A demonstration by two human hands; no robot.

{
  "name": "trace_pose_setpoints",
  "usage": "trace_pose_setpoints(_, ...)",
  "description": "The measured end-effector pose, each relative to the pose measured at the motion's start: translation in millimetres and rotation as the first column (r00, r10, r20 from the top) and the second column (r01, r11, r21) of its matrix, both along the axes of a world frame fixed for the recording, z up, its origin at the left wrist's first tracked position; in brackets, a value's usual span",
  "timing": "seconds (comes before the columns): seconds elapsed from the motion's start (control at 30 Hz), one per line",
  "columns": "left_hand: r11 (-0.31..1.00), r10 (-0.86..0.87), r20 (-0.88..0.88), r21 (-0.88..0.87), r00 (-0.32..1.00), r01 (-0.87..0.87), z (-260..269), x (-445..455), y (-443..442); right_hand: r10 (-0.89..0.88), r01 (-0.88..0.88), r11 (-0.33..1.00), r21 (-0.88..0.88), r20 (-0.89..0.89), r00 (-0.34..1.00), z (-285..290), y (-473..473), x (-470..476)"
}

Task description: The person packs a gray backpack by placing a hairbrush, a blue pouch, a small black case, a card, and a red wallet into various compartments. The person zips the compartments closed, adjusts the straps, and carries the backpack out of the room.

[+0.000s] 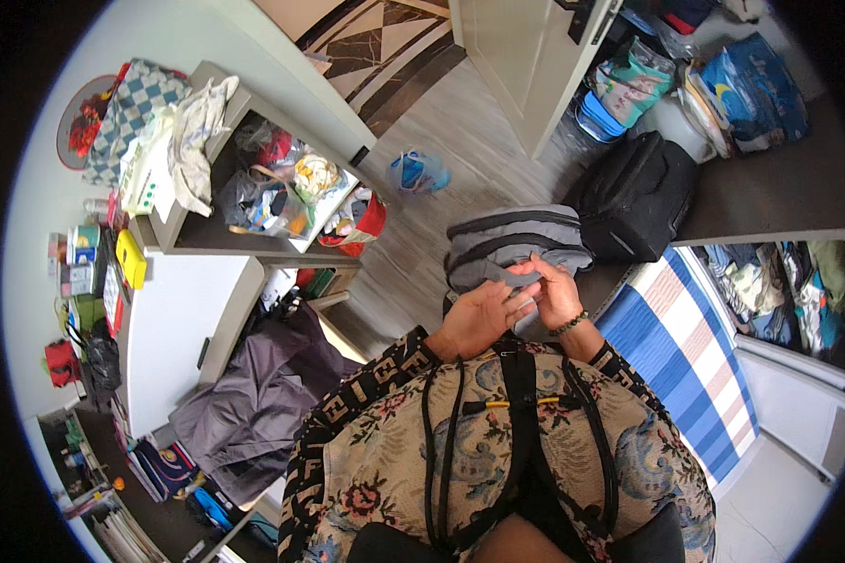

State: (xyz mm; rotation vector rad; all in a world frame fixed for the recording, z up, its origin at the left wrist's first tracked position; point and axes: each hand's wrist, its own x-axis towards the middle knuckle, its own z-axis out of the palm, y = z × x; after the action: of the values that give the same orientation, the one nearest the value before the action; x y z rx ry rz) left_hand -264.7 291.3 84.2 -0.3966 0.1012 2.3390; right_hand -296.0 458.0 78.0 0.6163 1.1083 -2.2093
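Note:
A grey backpack point(510, 229) with black zippers stands just beyond my hands. My left hand point(475, 318) is half turned up in front of it, fingers apart, their tips near my other palm; nothing shows in its grasp. To its right, my right hand point(555, 290), with a dark beaded bracelet point(569, 323) at the wrist, has its fingertips bent together over the backpack's near side. Whether it pinches something small or the grey fabric cannot be made out. The backpack's lower part is hidden behind my hands.
A black bag point(637, 200) stands right of the backpack. A blue plastic bag point(419, 171) lies on the wood-look floor near an opened door point(517, 63). Bagged items fill a shelf unit point(190, 236) at left; dark clothing point(260, 401) hangs below it. A checked bed cover point(683, 345) is at right.

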Motion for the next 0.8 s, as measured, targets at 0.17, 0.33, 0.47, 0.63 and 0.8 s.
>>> trace_pose_setpoints(0.17, 0.993, -0.038, -0.063, -0.117, 0.997, 0.031, 5, 4, -4, -0.096, 0.103, 0.968, -0.227, 0.041, 0.995, -8, 5, -8)
trace_pose_setpoints(0.33, 0.894, -0.213, -0.116, -0.424, 0.970, 0.145, -7, 13, -26, -0.152, 0.163, 0.958, -0.237, 0.065, 0.986, -11, 27, -30)
trace_pose_setpoints(0.47, 0.854, 0.072, -0.010, -0.516, 0.997, -0.066, -45, 25, -61, -0.078, 0.078, 0.989, -0.123, 0.009, 0.997, 30, 23, -44)
trace_pose_setpoints(0.63, 0.712, 0.265, 0.124, -0.694, 0.956, -0.108, -91, 27, -104, -0.018, -0.021, 0.879, -0.477, -0.077, 0.997, 110, 23, -70)
trace_pose_setpoints(0.8, 0.823, 0.183, 0.207, -0.567, 0.961, -0.035, -131, 18, -103, 0.066, -0.284, 0.775, -0.564, -0.374, 0.925, 206, 3, -75)
